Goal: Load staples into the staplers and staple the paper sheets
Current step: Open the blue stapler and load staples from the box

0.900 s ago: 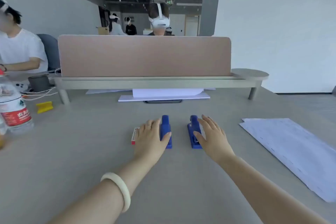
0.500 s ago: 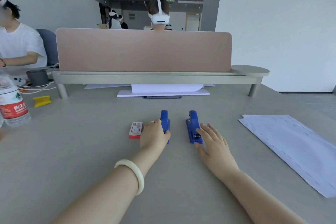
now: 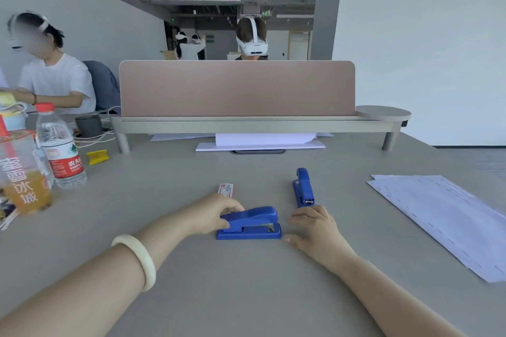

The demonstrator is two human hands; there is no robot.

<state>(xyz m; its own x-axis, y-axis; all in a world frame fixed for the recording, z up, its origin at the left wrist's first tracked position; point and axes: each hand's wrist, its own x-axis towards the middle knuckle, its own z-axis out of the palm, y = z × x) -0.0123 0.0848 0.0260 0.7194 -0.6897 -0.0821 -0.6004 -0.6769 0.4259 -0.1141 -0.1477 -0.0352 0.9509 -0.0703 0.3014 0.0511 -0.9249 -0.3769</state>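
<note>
A blue stapler lies crosswise on the grey table, its nose to the right. My left hand grips its rear end. My right hand rests open on the table just right of its nose, fingers curled, holding nothing. A second blue stapler lies lengthwise just beyond my right hand. A small red-and-white staple box sits behind my left hand, partly hidden. A spread of white paper sheets lies at the right.
A water bottle and a cup of orange drink stand at the left, with a yellow piece near them. A pink divider on a shelf crosses the back, papers under it. People sit beyond.
My left hand has pulled the left stapler toward me and turned it crosswise. My right hand has drawn back from the second stapler to the table beside the first.
</note>
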